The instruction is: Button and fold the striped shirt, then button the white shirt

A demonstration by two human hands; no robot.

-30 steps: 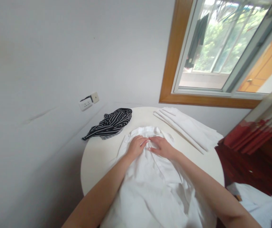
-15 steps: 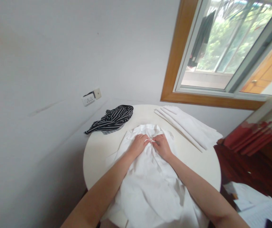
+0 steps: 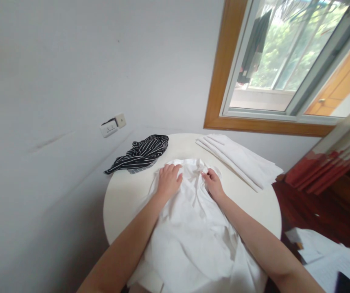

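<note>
A rumpled white garment (image 3: 190,236) spreads over the round white table (image 3: 121,203) and hangs past its near edge. My left hand (image 3: 169,179) lies on its far left part, with fingers out and thumb apart. Across from it, my right hand (image 3: 214,184) has its fingers closed on a gathered bit of the cloth near the far end. Folds run from that spot toward me. Whether the garment has a collar or buttons cannot be made out.
A black-and-white striped cloth (image 3: 147,151) lies bunched at the table's back left, partly over the edge. Folded white cloth (image 3: 242,160) rests at the back right. Papers (image 3: 330,256) are low on the right. Wall and window frame (image 3: 266,124) stand close behind.
My hands were together at the middle of the cloth and have moved apart. The left went left and opened; the right shifted slightly right, still gripping cloth. The view turned a little.
</note>
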